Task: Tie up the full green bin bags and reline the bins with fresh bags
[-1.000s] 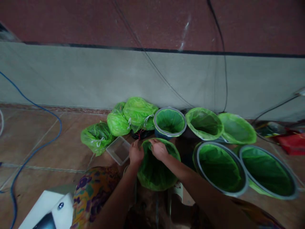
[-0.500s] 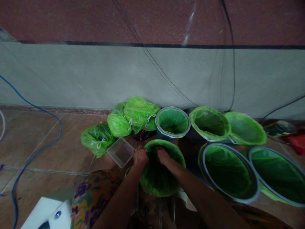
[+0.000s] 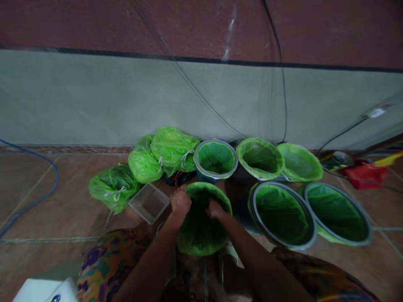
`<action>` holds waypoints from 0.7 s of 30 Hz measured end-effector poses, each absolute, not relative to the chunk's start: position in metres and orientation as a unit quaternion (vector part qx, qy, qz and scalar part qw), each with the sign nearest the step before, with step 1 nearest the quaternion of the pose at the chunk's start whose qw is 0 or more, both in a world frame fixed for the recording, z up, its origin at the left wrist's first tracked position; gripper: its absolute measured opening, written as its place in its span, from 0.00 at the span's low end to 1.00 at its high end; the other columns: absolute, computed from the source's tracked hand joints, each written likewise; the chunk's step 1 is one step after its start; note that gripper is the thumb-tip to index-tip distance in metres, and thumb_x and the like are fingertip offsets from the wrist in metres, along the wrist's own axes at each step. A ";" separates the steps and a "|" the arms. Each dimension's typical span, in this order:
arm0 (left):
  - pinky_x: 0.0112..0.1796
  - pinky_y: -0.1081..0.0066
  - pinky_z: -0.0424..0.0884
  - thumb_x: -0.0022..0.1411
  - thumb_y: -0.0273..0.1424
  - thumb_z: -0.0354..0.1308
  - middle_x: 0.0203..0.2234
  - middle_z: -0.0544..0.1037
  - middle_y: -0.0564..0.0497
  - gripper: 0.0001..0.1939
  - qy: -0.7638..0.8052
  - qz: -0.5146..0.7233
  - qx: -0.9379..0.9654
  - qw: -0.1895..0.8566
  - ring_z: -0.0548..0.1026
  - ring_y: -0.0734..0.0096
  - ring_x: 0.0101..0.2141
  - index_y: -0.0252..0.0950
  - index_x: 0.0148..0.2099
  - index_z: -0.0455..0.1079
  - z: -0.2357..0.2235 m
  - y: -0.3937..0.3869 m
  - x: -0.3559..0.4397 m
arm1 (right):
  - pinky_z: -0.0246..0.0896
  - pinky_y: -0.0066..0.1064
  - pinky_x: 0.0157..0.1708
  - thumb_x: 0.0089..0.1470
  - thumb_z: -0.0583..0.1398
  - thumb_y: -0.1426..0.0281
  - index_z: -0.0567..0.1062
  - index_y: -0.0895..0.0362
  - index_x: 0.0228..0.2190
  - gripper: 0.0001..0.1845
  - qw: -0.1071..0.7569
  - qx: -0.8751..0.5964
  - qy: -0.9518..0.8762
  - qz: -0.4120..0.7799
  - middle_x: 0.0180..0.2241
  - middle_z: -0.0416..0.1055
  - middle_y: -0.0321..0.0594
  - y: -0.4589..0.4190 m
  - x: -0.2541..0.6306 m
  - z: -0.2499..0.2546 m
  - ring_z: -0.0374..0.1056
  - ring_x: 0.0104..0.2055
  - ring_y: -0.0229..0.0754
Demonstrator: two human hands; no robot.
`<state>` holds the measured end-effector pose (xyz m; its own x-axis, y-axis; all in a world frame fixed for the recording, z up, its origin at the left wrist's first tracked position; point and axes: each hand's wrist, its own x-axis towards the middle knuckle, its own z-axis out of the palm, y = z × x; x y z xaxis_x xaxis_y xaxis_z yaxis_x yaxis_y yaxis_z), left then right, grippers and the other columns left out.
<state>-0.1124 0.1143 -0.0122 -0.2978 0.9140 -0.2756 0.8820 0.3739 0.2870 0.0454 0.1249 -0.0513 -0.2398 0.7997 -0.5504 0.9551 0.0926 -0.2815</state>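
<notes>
Between my feet stands a bin lined with a light green plastic bag [image 3: 201, 245], its mouth facing up and the bag folded over the rim. My left hand [image 3: 181, 200] is closed over the left edge of the rim, on the bag. Reaching inside the same bin is my right hand [image 3: 214, 208], near the liner's inner side; its fingertips are lost in the dark. To the left of my left hand, a clear plastic box [image 3: 149, 203] sits on the floor.
Tied green bags [image 3: 173, 149] are heaped by the wall. More lined bins, including a grey-rimmed bin [image 3: 315, 228], stand behind and to the right. A red dustpan [image 3: 367, 175] lies far right, a blue hose [image 3: 52, 191] at left, a white box [image 3: 37, 289] lower left.
The view has turned to the right, so the scene sits further left. My right hand stays inside the bin and my left hand stays at its rim.
</notes>
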 end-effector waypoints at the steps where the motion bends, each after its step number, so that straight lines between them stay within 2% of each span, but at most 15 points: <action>1: 0.53 0.58 0.66 0.63 0.25 0.51 0.53 0.75 0.36 0.25 0.805 0.043 0.559 0.192 0.72 0.51 0.53 0.30 0.62 0.64 -0.012 0.115 -0.112 | 0.63 0.33 0.52 0.56 0.60 0.72 0.69 0.71 0.57 0.28 0.117 0.594 0.736 -0.304 0.55 0.70 0.60 0.123 0.047 -0.050 0.68 0.57 0.54; 5: 0.54 0.58 0.65 0.62 0.27 0.53 0.57 0.72 0.36 0.28 0.816 0.064 0.546 0.181 0.70 0.52 0.56 0.32 0.65 0.60 -0.004 0.114 -0.113 | 0.62 0.31 0.51 0.62 0.51 0.70 0.73 0.58 0.54 0.21 0.013 0.647 0.716 -0.261 0.51 0.75 0.48 0.124 0.071 -0.021 0.71 0.52 0.46; 9: 0.53 0.58 0.67 0.63 0.30 0.54 0.55 0.73 0.34 0.28 0.833 0.061 0.512 0.200 0.70 0.50 0.56 0.30 0.64 0.61 0.004 0.105 -0.117 | 0.63 0.30 0.42 0.62 0.51 0.68 0.75 0.56 0.51 0.20 -0.067 0.765 0.609 -0.200 0.48 0.76 0.48 0.126 0.104 -0.001 0.73 0.46 0.45; 14: 0.50 0.60 0.69 0.63 0.31 0.54 0.49 0.76 0.33 0.25 0.842 0.047 0.491 0.220 0.73 0.51 0.54 0.29 0.61 0.63 0.000 0.088 -0.122 | 0.61 0.29 0.38 0.59 0.56 0.70 0.77 0.55 0.47 0.16 -0.021 0.763 0.600 -0.237 0.43 0.76 0.45 0.114 0.110 -0.014 0.73 0.42 0.44; 17: 0.48 0.62 0.69 0.63 0.32 0.54 0.47 0.78 0.34 0.23 0.841 0.044 0.484 0.239 0.75 0.52 0.52 0.30 0.59 0.66 -0.007 0.081 -0.126 | 0.59 0.29 0.36 0.61 0.54 0.71 0.77 0.54 0.46 0.16 -0.018 0.764 0.621 -0.173 0.47 0.72 0.46 0.107 0.103 -0.021 0.71 0.44 0.43; 21: 0.48 0.64 0.70 0.63 0.32 0.55 0.49 0.77 0.34 0.25 0.842 0.052 0.471 0.258 0.75 0.53 0.52 0.29 0.61 0.64 -0.010 0.074 -0.127 | 0.58 0.34 0.40 0.63 0.50 0.71 0.80 0.57 0.39 0.18 0.018 0.720 0.686 -0.105 0.47 0.70 0.51 0.103 0.094 -0.023 0.66 0.48 0.49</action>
<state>-0.1269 0.0742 -0.0101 -0.4237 0.8197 -0.3854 0.7657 0.5515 0.3311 0.0937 0.1033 -0.0226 0.0377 0.9837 -0.1759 0.9913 -0.0591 -0.1177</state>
